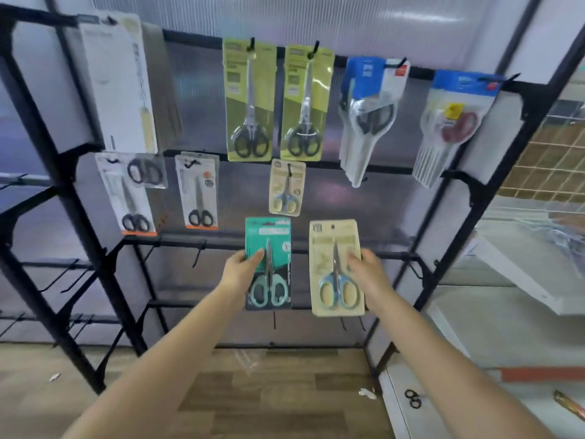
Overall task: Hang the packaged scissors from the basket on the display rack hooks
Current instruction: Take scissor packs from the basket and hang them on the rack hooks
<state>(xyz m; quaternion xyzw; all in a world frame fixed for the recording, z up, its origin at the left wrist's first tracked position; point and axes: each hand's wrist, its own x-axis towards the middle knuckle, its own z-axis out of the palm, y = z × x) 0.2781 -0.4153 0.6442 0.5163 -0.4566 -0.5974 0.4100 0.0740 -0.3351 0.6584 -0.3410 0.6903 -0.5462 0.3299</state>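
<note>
Left grip (pixel 242 264): pinches the green pack (pixel 268 264) at its left edge, thumb across the front, fingers behind. The pack is upright with its hang hole on top, so it can go straight onto a hook.
Right grip (pixel 367 264): pinches the cream pack (pixel 337 267) at its right edge in the same way, thumb on the front. It too is upright, hole at the top.
Two packs: held side by side, apart, in front of the rack's third bar (pixel 395 256), near the rack's middle. Neither is hung yet.
Rack (pixel 79 223): black frame with bars across. The top bar carries two yellow packs (pixel 278 99) and blue packs (pixel 370 115) toward the right edge.
Second bar: a small cream pack (pixel 287 186) hangs just above the two packs in hand. It looks like the mate of the cream one, which suggests like goes with like.
Free hooks (pixel 198 253): stick out of the third bar left of the green pack, and more lower down.
Basket: not in view.
Next step: probably lift each pack so its hole meets a hook tip, then slide it back.
Risk: motion blur hides the holes, so how well they line up with a hook I cannot tell.
</note>
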